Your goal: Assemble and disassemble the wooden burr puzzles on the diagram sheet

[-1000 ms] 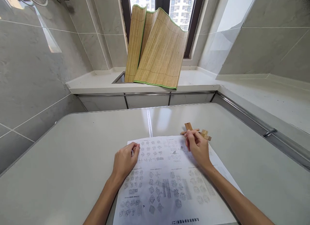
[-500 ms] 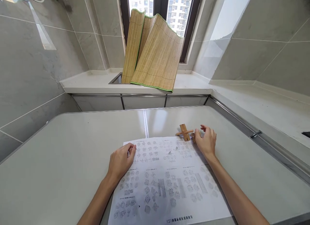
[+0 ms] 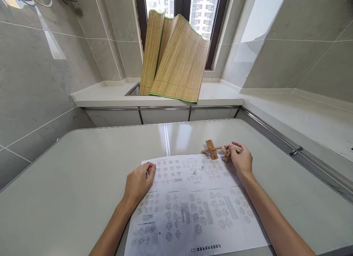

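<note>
A large printed sheet (image 3: pixel 198 197), covered in small line diagrams, lies on the pale table (image 3: pixel 68 182). My left hand (image 3: pixel 140 179) rests loosely curled on the sheet's left edge, with no object visible in it. At the upper right corner of the paper, my right hand (image 3: pixel 241 157) pinches a small wooden puzzle piece (image 3: pixel 226 154) of crossed sticks; the fingers hide part of it. Just left of that stands a wooden cross (image 3: pixel 211 150), made of a flat slat with a round stick across it, apart from my fingers.
A folded bamboo mat (image 3: pixel 179 61) with green edging leans against the window on the white ledge (image 3: pixel 102 96). A metal rail (image 3: pixel 271 129) runs beyond the table's right side. Grey tiled walls (image 3: pixel 41 83) enclose the area.
My right hand has shifted slightly right, and more of the small crossed piece now shows at its fingertips. The left hand stays on the sheet. The view has tilted slightly.
</note>
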The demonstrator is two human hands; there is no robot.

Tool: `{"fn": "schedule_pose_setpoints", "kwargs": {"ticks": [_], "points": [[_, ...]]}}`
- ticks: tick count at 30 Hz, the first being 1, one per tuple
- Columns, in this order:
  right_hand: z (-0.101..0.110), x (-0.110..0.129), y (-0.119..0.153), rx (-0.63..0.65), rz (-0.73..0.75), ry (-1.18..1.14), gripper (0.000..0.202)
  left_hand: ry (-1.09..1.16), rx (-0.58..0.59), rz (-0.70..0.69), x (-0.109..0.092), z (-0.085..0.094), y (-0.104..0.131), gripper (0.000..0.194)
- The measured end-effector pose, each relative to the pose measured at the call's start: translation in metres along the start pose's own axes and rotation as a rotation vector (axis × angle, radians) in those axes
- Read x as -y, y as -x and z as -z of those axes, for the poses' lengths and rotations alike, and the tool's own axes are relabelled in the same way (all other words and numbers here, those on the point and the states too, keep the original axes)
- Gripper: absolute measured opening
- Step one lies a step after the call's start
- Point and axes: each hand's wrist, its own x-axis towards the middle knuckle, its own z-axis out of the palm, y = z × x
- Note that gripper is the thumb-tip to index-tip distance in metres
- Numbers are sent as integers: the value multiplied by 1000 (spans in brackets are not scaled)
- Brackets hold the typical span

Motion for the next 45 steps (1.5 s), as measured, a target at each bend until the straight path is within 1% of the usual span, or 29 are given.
{"fn": "schedule_pose_setpoints", "kwargs": {"ticks": [3,6,8,9,10,12,14,15,18,20,21,24,26,27,29,31,34,36,38,41,44,45], "points": [[1,0,-2,-18,-30,-226,45,-11,2,-1,-2,0,0,38],[5,9,-1,-30,-54,-456,49,-25,-7,-2,-2,1,1,38],[9,21,2,-62,-17,-529,47,-36,-23,-16,-3,2,1,38],[11,28,4,-81,25,-555,47,-36,-34,-27,-3,2,2,38],[12,35,7,-77,70,-577,46,-31,-47,-38,-5,3,2,38],[12,50,16,-15,111,-624,45,21,-63,-61,-11,3,3,37],[8,62,29,132,82,-695,45,133,-41,-81,-22,3,7,37],[4,67,37,227,49,-723,43,214,-5,-93,-29,2,9,37],[-10,75,67,506,-19,-756,35,418,130,-107,-52,0,18,37],[-19,77,89,647,-26,-723,31,531,230,-106,-66,-3,24,34],[-22,78,99,707,-30,-697,31,569,258,-109,-71,-4,27,33],[-26,82,125,900,-16,-598,31,641,337,-116,-79,-7,33,35],[-26,85,135,991,-23,-560,31,666,366,-121,-79,-8,36,36],[-26,86,138,1014,-31,-548,31,671,364,-122,-78,-8,37,36],[-26,88,140,1016,-21,-524,31,672,322,-116,-76,-9,38,35],[-27,88,139,994,41,-477,35,676,251,-101,-74,-9,38,34],[-30,84,133,952,154,-347,39,681,162,-80,-71,-7,36,34],[-32,79,130,926,181,-280,40,667,123,-66,-69,-6,34,33],[-33,75,128,961,159,-290,39,651,100,-60,-67,-7,33,32],[-33,71,129,1079,78,-395,34,646,100,-82,-65,-8,34,29],[-32,68,132,1129,-6,-488,28,660,65,-100,-65,-10,36,23],[-32,66,133,1141,-34,-516,27,669,53,-109,-66,-10,37,25]]}}
